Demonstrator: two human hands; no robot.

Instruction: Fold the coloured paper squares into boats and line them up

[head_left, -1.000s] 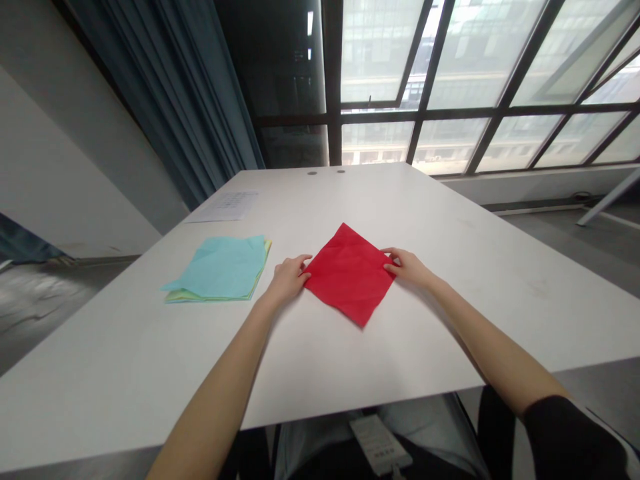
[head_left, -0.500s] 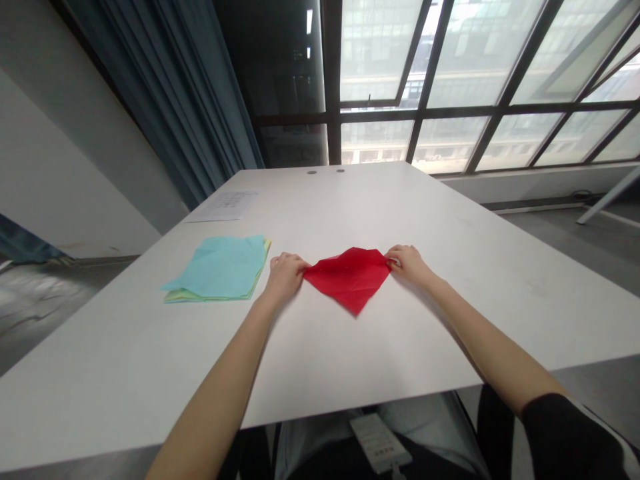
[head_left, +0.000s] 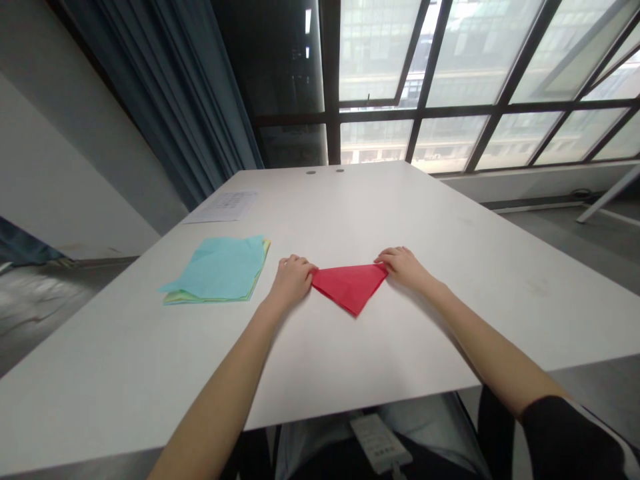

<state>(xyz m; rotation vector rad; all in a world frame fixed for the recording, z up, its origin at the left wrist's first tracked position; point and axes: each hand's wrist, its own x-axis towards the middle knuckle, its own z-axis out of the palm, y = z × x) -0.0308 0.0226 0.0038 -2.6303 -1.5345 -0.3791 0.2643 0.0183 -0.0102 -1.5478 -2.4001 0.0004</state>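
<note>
A red sheet of paper (head_left: 349, 288), folded into a triangle, lies on the white table with its long straight edge away from me and its point towards me. At its left corner is my left hand (head_left: 295, 279), the fingers closed on the paper. My right hand (head_left: 403, 265) has its fingers closed at the right corner, thumb side against the paper. The fingertips partly hide both corners.
Left of my hands lies a stack of light blue (head_left: 223, 268) and yellow-green sheets. A printed white page (head_left: 223, 207) rests farther back on the left. The white table's (head_left: 360, 373) near edge runs in front of my lap.
The red paper's far edge, raised and bowed before, is now straight and flatter. Both hands have come slightly inward and the triangle looks narrower.
</note>
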